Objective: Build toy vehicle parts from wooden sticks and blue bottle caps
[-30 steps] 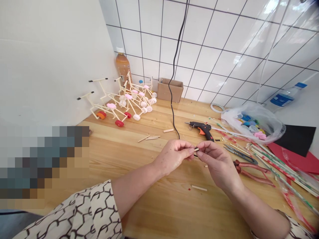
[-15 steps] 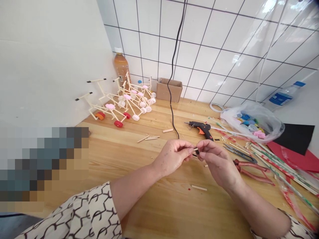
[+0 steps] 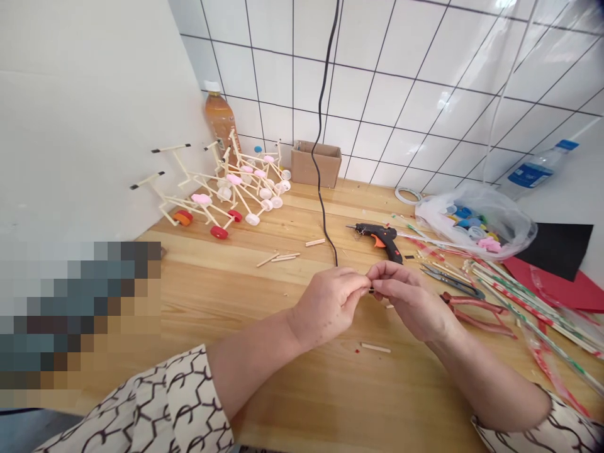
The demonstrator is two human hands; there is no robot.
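My left hand point(image 3: 325, 303) and my right hand point(image 3: 409, 301) meet over the table, fingertips pinched together and touching. Between them a sliver of black strip point(image 3: 371, 290) shows at the right fingertips. The short wooden stick in my left fingers is almost wholly hidden by them. Just beyond the hands lies a black glue gun point(image 3: 384, 238) with an orange trigger. Loose short sticks point(image 3: 285, 257) rest to the left, and another stick point(image 3: 376, 347) lies nearer me.
Stick frames with bottle-cap wheels point(image 3: 226, 182) stand at the left wall by a tea bottle point(image 3: 219, 116). A cardboard box point(image 3: 317, 165) is at the back. Snips point(image 3: 453, 282), red-handled pliers point(image 3: 479, 311), a bag of caps point(image 3: 476, 226) and wrapped sticks point(image 3: 533, 302) fill the right.
My left hand has rolled over, its fingers closing round the stick and hiding most of it. My right fingertips have drawn in against the left. The view has shifted slightly.
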